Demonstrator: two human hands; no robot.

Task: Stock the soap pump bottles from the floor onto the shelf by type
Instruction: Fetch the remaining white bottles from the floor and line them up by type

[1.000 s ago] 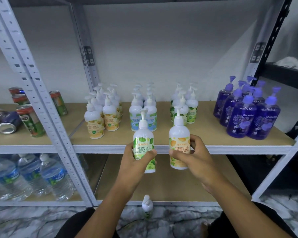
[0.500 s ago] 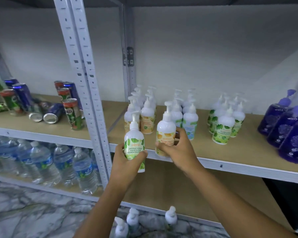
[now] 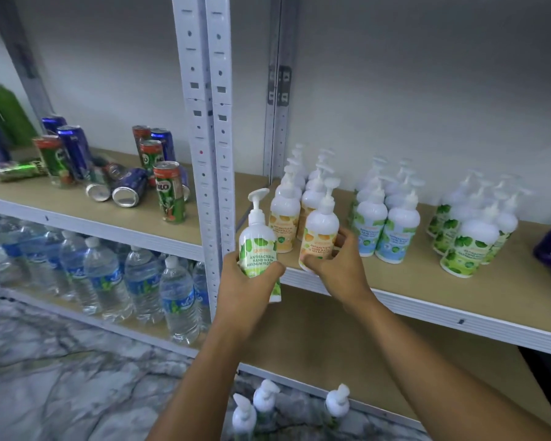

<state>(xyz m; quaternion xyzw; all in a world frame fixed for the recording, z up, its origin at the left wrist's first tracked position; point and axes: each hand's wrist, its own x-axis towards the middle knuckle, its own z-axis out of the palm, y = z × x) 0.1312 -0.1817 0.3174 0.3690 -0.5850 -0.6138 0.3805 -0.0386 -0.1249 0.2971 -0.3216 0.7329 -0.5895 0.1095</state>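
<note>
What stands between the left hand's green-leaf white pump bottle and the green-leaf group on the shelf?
The right hand holding an orange-label white pump bottle, then the blue-label white pump bottles, stand between. The wooden shelf's front strip looks free.

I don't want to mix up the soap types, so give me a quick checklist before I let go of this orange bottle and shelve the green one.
1. Orange-label bottle in the right hand matches the orange-label row beside it: ok.
2. Its base sits fully on the shelf board: cannot tell, because the hand hides the base at the front edge.
3. Left hand has a firm grip on the green-label bottle, which is upright: ok.
4. Bare board in front of the green-label group: ok.
5. Floor stock cleared: not ok, three pump bottles stand there.
</note>
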